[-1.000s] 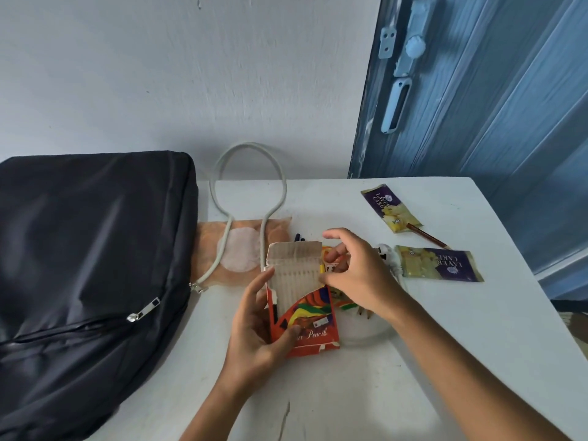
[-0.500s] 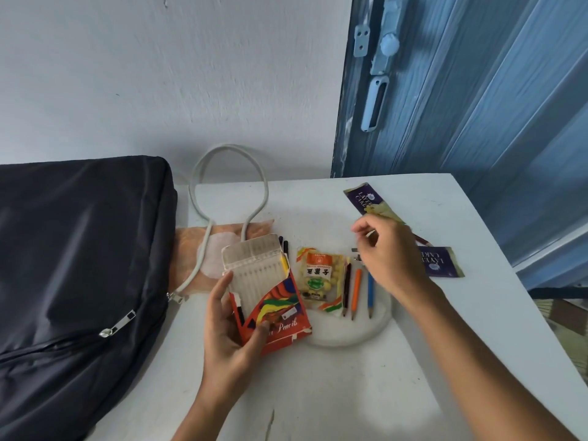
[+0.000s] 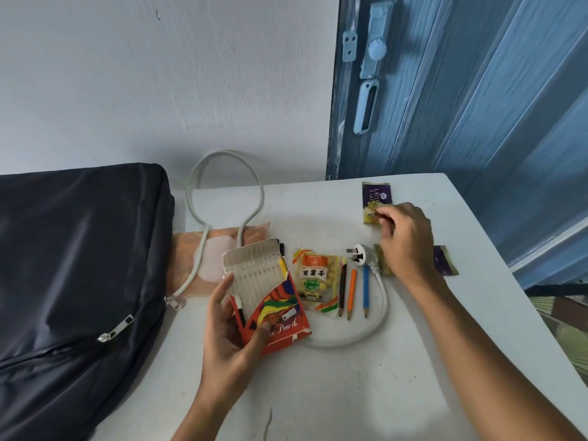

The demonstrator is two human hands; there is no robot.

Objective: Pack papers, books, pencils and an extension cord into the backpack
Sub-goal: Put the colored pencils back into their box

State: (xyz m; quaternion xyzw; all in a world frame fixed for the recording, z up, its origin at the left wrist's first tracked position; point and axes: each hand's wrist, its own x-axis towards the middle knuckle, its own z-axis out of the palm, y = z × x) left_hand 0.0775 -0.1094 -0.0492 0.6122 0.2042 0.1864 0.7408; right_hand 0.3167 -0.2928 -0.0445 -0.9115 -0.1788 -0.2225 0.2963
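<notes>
My left hand (image 3: 229,319) holds a red pencil box (image 3: 270,303) upright over the table, its flap open and a few pencils inside. My right hand (image 3: 407,240) pinches the end of a brown pencil (image 3: 378,214) lying across a purple snack packet (image 3: 375,202) at the back right. Three loose pencils, dark (image 3: 342,289), orange (image 3: 351,294) and blue (image 3: 366,291), lie side by side in the middle. A white extension cord (image 3: 378,313) with its plug (image 3: 359,254) curves around them and loops toward the wall. The dark backpack (image 3: 73,281) lies at the left, zipped.
A yellow candy bag (image 3: 313,278) lies beside the loose pencils. An orange pouch (image 3: 219,249) sits under the cord next to the backpack. A second purple packet (image 3: 444,264) lies under my right wrist. A blue door (image 3: 461,90) stands behind the white table (image 3: 350,393).
My right hand left the pencil box, reached to the back right and closed on the brown pencil by the purple packet. The left hand kept hold of the box.
</notes>
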